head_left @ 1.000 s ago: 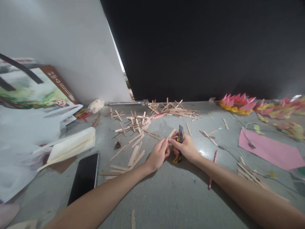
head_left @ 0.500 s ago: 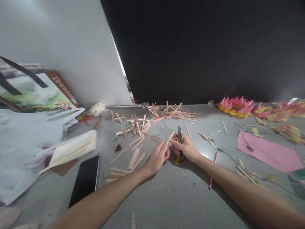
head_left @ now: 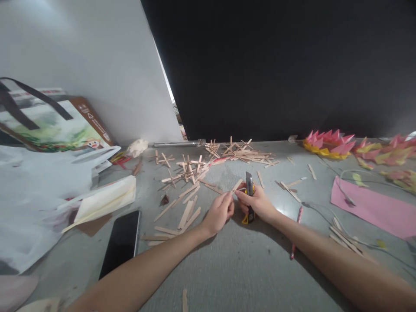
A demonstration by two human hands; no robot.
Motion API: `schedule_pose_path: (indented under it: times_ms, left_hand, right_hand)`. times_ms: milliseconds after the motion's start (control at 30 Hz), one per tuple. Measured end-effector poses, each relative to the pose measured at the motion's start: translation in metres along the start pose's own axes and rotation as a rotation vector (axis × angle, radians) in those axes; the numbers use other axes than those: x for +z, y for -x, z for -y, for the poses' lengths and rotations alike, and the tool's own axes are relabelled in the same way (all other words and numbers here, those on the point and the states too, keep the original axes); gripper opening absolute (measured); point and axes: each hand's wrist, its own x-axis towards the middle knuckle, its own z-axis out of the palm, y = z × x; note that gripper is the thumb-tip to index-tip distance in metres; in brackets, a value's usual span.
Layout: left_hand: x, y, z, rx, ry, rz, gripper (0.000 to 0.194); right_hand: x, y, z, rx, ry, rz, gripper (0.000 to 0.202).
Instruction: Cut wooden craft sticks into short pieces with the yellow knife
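Between thumb and fingers, my left hand (head_left: 219,213) pinches a wooden craft stick (head_left: 237,185) that slants up to the right. My right hand (head_left: 258,203) is closed around a yellow and black utility knife (head_left: 249,186), held upright with its tip pointing away from me. The right fingertips also come up against the stick's side. Several loose craft sticks (head_left: 185,214) lie just left of my left hand. Beyond the hands are crossed sticks (head_left: 188,169) and a larger pile of sticks (head_left: 245,154).
A phone (head_left: 120,242) lies left of my left forearm, near a white plastic bag (head_left: 42,195) and a printed carrier bag (head_left: 55,121). On the right are a red pencil (head_left: 296,232), pink paper (head_left: 367,208), a white cable (head_left: 344,195) and a pink-yellow paper crown (head_left: 329,145). A black panel (head_left: 276,69) stands behind.
The whole view has shifted slightly, so everything sits a little further right. Both hands keep the same hold on the craft stick and the utility knife.
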Motion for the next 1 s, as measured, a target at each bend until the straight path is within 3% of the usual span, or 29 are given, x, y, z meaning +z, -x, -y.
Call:
schedule_pose_path:
  times_ms: [400,1000]
  left_hand:
    - [0.0012,0.0016,-0.0051,-0.041,0.003,0.012,0.049]
    - [-0.0015,-0.0029,-0.0053,-0.079,0.127,0.086,0.050]
  right_hand:
    - [0.0001,0.0006,-0.0012,0.000,-0.128,0.031,0.037]
    - [-0.0002,-0.0004,-0.0004,0.015,-0.111,0.060,0.040]
